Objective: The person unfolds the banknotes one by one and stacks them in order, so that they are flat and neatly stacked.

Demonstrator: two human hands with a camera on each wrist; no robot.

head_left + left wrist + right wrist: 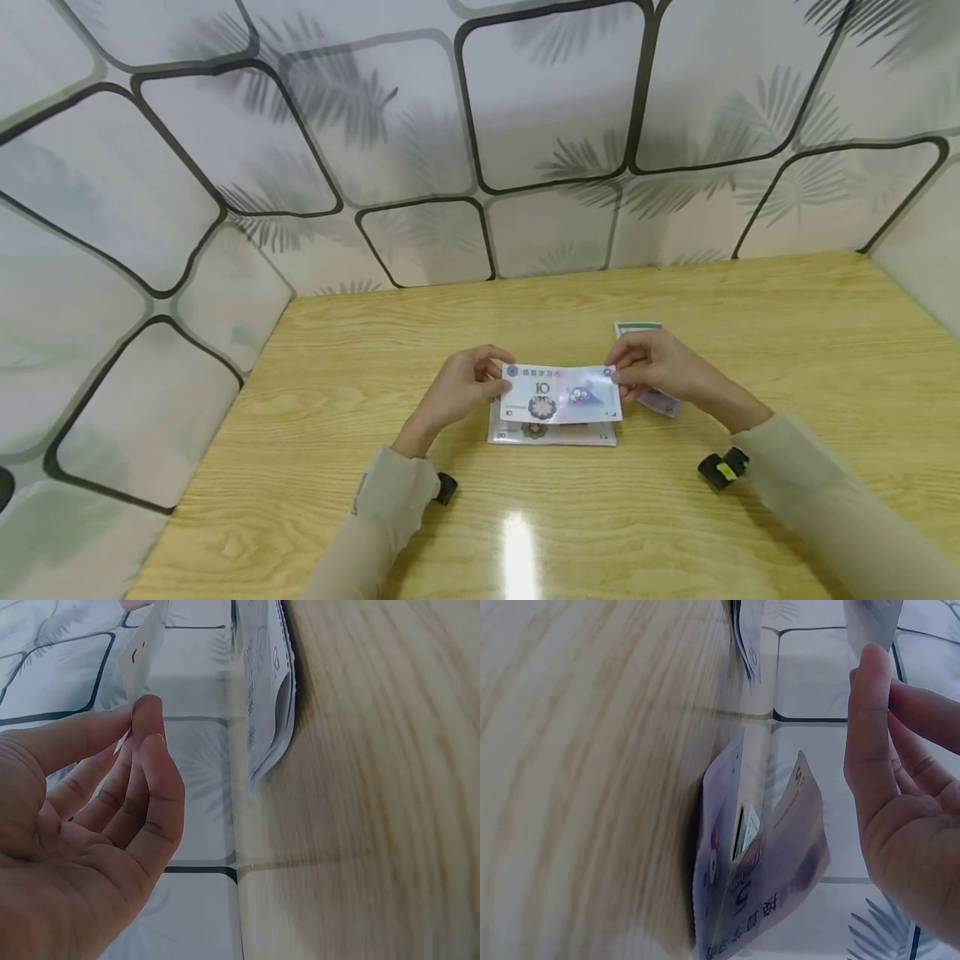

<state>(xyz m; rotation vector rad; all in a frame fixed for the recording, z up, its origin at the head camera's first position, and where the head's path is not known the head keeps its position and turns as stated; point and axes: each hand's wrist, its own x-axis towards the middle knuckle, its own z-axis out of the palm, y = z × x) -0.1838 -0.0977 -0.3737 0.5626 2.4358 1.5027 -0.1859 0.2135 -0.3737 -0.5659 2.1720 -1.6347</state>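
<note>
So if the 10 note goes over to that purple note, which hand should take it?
Probably the right hand: its grip pinches the right end of the 10 note, close to the purple note. The left hand pinches the other end, farther away.

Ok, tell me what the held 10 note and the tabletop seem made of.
10 note: probably smooth printed paper; it looks thin near edge-on in the left wrist view.
Tabletop: wood or wood-look laminate, unclear which; glossy, showing grain streaks and bright glare.
</note>
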